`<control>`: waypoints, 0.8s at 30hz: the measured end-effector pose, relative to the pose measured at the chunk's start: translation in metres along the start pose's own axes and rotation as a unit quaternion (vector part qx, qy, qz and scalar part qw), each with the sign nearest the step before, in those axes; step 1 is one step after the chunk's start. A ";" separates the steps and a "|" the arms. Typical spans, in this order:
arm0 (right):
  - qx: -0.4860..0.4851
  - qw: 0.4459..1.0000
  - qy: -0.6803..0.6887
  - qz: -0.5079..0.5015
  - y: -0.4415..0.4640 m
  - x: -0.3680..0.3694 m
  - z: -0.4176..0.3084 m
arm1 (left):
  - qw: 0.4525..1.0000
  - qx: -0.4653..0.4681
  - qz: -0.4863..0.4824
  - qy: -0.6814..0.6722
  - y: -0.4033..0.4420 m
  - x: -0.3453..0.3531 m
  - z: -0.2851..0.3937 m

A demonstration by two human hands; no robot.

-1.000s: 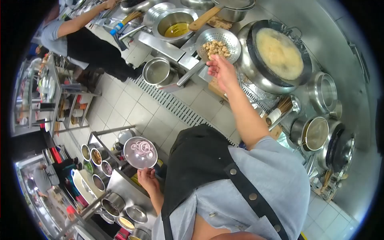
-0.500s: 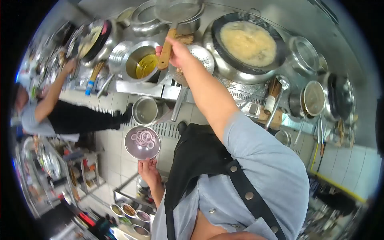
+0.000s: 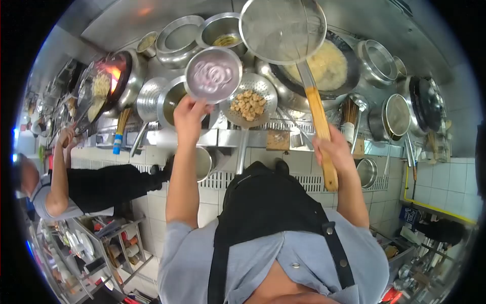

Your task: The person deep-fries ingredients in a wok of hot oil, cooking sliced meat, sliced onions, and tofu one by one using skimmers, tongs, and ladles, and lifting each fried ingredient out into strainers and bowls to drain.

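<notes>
Raised and brought forward since the earlier frame, the bowl point(image 3: 216, 96) of onion rings point(image 3: 210, 74) is held by its rim in the left hand point(image 3: 190, 119), near the perforated ladle point(image 3: 264, 86), where brown pieces point(image 3: 248, 105) are heaped. By its wooden handle point(image 3: 318, 114), the mesh strainer point(image 3: 276, 31) is gripped in the right hand point(image 3: 334, 150); the wok point(image 3: 353, 68) is partly hidden behind it.

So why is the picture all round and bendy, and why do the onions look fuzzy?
Head view: black surrounds a curved image, probably from a very wide lens; head view: the onion rings in the metal bowl look smeared, perhaps by movement, while the strainer's wooden handle looks sharper; head view: a flame glows bright orange towards the left.
</notes>
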State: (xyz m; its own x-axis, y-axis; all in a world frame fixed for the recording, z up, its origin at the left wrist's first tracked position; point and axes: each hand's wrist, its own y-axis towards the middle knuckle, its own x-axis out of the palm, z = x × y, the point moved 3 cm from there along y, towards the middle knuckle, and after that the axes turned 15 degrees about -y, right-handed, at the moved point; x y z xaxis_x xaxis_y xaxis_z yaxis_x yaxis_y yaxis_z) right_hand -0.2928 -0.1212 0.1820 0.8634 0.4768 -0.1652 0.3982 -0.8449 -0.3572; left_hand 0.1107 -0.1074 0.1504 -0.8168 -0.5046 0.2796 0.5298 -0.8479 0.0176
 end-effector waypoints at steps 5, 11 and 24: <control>0.052 0.995 0.082 0.019 -0.047 -0.029 0.034 | 0.885 0.227 -0.113 0.389 0.079 0.160 0.007; 0.061 0.982 0.178 -0.034 -0.041 -0.082 0.046 | 0.721 0.442 -0.168 0.507 0.125 0.303 -0.029; 0.038 0.965 0.226 -0.128 -0.005 -0.169 0.055 | 0.695 0.433 -0.093 0.567 0.138 0.332 -0.074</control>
State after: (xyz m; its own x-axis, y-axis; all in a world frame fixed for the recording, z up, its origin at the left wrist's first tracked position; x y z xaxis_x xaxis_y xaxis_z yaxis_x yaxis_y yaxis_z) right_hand -0.4576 -0.1840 0.1609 0.7938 0.4985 0.3485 0.6070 -0.6856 -0.4019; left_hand -0.1046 -0.4038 0.1747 -0.2839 -0.6187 -0.7326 -0.0711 -0.7483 0.6595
